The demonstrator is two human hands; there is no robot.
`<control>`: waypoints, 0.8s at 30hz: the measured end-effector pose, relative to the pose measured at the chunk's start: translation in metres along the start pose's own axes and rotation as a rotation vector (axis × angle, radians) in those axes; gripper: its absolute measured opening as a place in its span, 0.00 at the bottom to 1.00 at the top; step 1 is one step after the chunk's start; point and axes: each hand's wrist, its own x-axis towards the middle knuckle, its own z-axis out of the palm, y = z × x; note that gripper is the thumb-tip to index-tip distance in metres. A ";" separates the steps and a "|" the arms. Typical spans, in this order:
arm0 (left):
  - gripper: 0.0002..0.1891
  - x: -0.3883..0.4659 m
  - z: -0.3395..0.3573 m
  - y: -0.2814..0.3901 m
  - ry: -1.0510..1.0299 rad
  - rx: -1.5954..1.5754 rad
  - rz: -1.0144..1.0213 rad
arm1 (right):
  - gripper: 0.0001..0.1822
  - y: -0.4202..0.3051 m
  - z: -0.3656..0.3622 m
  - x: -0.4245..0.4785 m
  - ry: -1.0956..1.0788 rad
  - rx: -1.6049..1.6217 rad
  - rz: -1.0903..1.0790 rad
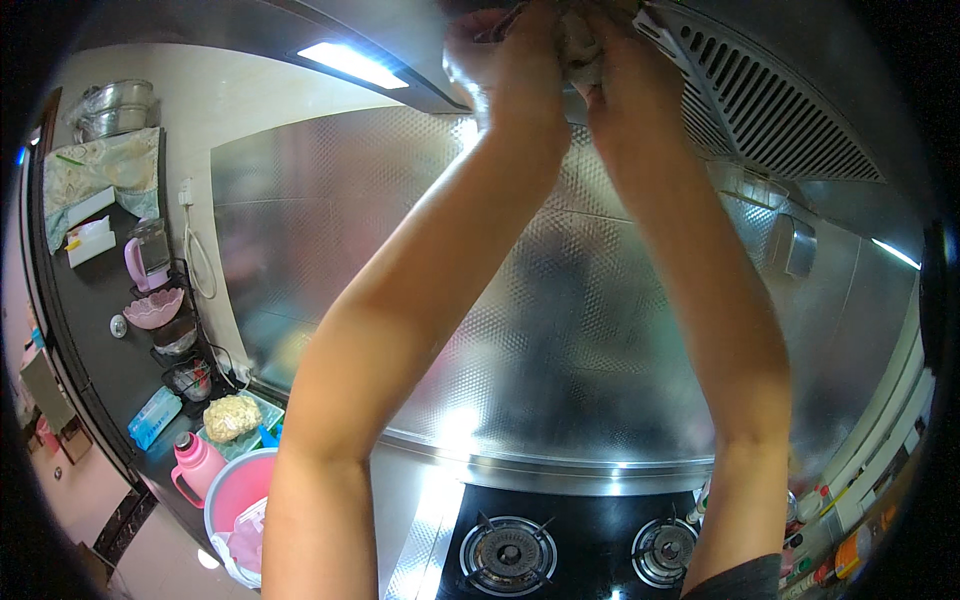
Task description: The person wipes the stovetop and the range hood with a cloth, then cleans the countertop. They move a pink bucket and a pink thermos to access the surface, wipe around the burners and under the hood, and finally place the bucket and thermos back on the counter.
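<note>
Both my arms reach up to the underside of a stainless-steel range hood [270, 34]. My left hand [517, 56] is raised at the top of the frame, its fingers partly cut off and in shadow. Close beside it is my right hand [626, 56], near the slotted hood grille [772, 90]. A crumpled greyish cloth [581, 52] shows between the two hands, and the right hand's fingers close on it. Whether the left hand also grips something cannot be made out.
Below lies a black gas hob with a left burner [508, 555] and a right burner [666, 551]. Dimpled metal backsplash [570, 322] covers the wall. On the left are a pink basin [240, 480], a pink thermos jug [196, 465] and a blender [150, 255]. Bottles [851, 551] crowd the lower right.
</note>
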 end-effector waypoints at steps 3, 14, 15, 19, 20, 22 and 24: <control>0.20 0.005 0.000 -0.019 0.145 0.155 0.130 | 0.23 0.006 -0.006 0.001 0.098 -0.318 -0.048; 0.25 -0.051 -0.017 -0.014 -0.090 0.123 0.332 | 0.13 0.010 -0.028 0.004 -0.183 -0.495 -0.052; 0.26 -0.057 -0.012 -0.001 -0.120 0.103 0.330 | 0.13 -0.010 -0.023 -0.013 -0.273 -0.730 -0.199; 0.11 -0.070 0.031 0.047 0.010 0.089 0.063 | 0.15 -0.041 -0.026 -0.010 -0.647 0.285 0.389; 0.08 -0.069 0.031 0.049 0.016 0.117 0.035 | 0.16 -0.041 -0.032 -0.001 -0.691 0.274 0.421; 0.07 -0.056 0.009 0.028 -0.116 0.259 0.176 | 0.16 -0.031 -0.043 0.015 -0.786 0.274 0.490; 0.21 -0.006 -0.011 -0.019 -0.052 0.258 0.184 | 0.17 -0.009 -0.026 0.014 -0.454 -0.238 0.310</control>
